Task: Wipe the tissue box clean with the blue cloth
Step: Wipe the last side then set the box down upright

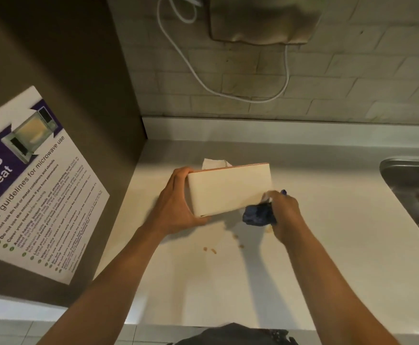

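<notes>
Both hands busy: my left hand (178, 205) grips the left end of the white tissue box (228, 190), tipped up off the white worktop (328, 245) with a tissue (214, 163) poking out behind. My right hand (284, 215) has the blue cloth (258, 215) bunched tight at the box's lower right corner, crumbs (209, 250) underneath, sink (412, 195) off to the right
</notes>
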Available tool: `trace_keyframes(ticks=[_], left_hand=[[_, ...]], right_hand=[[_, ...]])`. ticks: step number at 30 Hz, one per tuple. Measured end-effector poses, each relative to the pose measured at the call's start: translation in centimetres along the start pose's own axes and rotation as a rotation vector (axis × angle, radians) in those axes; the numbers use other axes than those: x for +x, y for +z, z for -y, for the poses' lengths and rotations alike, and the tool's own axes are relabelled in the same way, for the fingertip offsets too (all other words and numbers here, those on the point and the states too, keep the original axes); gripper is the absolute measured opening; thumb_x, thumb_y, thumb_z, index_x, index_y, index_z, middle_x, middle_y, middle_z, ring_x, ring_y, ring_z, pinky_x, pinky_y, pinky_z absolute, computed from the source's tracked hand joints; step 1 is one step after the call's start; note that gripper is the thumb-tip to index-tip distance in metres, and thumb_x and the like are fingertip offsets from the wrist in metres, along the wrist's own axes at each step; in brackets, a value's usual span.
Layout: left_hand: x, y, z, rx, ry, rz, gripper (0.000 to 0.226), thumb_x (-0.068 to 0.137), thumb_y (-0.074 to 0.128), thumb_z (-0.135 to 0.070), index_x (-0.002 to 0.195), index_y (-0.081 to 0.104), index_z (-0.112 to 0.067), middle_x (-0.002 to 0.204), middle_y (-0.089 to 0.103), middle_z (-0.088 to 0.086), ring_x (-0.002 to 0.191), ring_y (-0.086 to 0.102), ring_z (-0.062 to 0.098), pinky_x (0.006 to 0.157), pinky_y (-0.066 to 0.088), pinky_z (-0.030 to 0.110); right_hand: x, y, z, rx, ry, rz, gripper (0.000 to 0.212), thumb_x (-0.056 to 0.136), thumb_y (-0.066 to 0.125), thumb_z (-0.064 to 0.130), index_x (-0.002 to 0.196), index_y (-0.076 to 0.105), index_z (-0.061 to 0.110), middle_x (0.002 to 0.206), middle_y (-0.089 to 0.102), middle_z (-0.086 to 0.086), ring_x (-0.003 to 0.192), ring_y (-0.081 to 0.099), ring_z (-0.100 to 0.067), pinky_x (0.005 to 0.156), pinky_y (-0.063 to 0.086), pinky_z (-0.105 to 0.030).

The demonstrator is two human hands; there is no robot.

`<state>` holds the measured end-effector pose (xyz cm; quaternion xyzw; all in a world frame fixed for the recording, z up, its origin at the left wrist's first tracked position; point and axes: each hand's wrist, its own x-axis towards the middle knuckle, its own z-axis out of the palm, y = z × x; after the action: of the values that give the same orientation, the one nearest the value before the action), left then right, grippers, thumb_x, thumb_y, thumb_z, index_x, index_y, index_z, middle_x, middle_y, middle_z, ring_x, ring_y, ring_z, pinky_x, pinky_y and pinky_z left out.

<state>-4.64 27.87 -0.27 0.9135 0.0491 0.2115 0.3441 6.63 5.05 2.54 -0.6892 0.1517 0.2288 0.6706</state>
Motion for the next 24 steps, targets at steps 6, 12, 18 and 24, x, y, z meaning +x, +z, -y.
trace_keyframes(ticks=[6,12,18,24], left_hand=[[-0.1,0.4,0.4,-0.118,-0.083,-0.068,0.112,0.05,0.097,-0.05,0.138,0.032,-0.026,0.137,0.045,-0.008,0.124,0.051,0.01,0.098,0.052,0.04],[0.1,0.9,-0.6,-0.166,-0.118,-0.12,0.113,0.051,0.096,-0.051,0.139,0.031,-0.023,0.138,0.046,-0.006,0.126,0.052,0.013,0.101,0.053,0.039],[1.6,0.3,-2.3,-0.179,-0.084,-0.184,0.111,0.052,0.092,-0.058,0.139,0.03,-0.026,0.138,0.046,-0.005,0.126,0.05,0.012,0.102,0.049,0.027],[1.5,-0.2,-2.4,-0.157,-0.101,-0.179,0.109,0.053,0.091,-0.058,0.138,0.028,-0.035,0.14,0.044,-0.007,0.126,0.051,0.013,0.102,0.052,0.032]], right_hand=[[-4.1,2.0,-4.1,-0.248,-0.534,-0.298,0.058,0.092,0.036,-0.006,0.139,0.044,0.028,0.092,0.067,0.001,0.079,0.064,0.001,0.066,0.043,-0.004],[-5.1,3.2,-7.1,-0.339,-0.968,-0.286,0.066,0.093,0.041,-0.011,0.152,0.027,0.016,0.152,0.038,-0.004,0.132,0.047,-0.026,0.1,0.046,-0.034],[-6.4,4.4,-8.7,-0.43,-1.212,-0.042,0.053,0.089,0.043,-0.011,0.142,0.039,-0.004,0.15,0.038,-0.013,0.139,0.036,-0.025,0.104,0.039,-0.05],[-6.4,2.8,-6.2,-0.255,-1.158,-0.215,0.053,0.09,0.038,-0.001,0.142,0.044,0.004,0.145,0.047,-0.006,0.126,0.052,-0.026,0.094,0.05,-0.047]])
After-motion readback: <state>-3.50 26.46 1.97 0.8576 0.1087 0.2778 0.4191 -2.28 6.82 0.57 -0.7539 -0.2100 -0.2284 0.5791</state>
